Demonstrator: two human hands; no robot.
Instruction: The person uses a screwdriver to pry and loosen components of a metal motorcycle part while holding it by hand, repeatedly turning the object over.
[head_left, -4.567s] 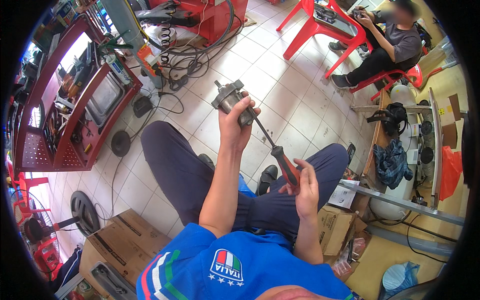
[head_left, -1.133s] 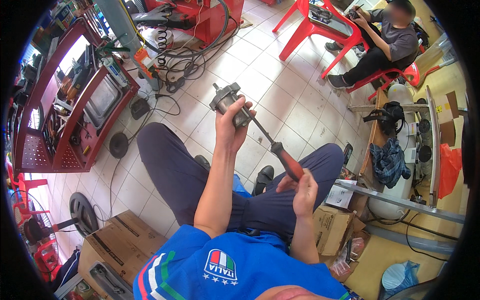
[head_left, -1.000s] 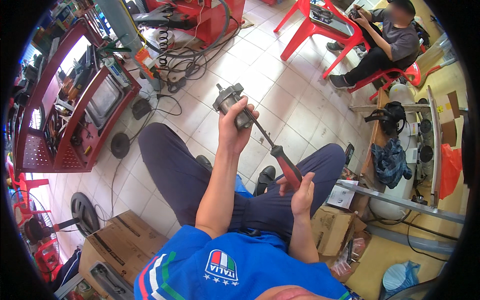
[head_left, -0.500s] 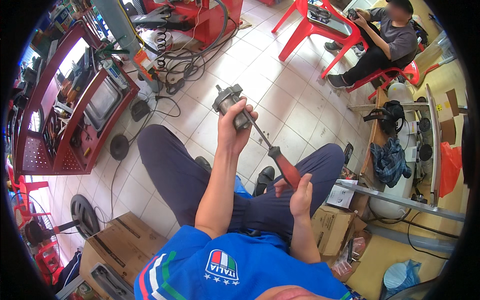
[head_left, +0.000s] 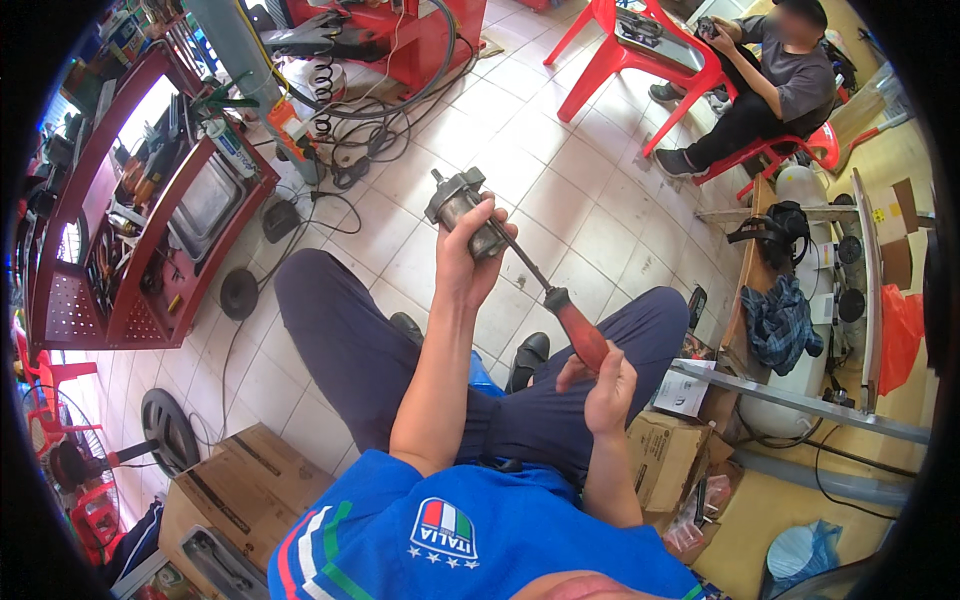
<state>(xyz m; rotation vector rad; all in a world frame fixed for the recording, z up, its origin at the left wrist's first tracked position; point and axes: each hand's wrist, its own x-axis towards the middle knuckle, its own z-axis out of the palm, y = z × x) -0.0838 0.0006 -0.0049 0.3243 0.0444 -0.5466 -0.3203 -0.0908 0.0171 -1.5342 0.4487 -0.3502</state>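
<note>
My left hand [head_left: 470, 262] is wrapped round a small metal motor [head_left: 462, 208], cylindrical, with a flanged end and a short shaft pointing up and left. A screwdriver [head_left: 578, 330] with a red and black handle slants down to the right from the motor's side. Its tip is hidden by the motor and my left fingers. At the butt of the handle, my right hand [head_left: 610, 390] grips with bent fingers and thumb. Both hands are raised above my lap, between my spread knees.
A dark red tool rack [head_left: 150, 290] full of tools stands at left, with cables [head_left: 375, 130] on the tiled floor beyond. Cardboard boxes [head_left: 250, 480] sit beside me. At far right, a person [head_left: 790, 80] sits near a red chair [head_left: 640, 60]. A wooden shelf [head_left: 745, 310] runs along the right.
The screwdriver handle has shifted slightly right and down, and my right hand has moved a little with it, its fingers more curled. My left hand and the motor are nearly still.
</note>
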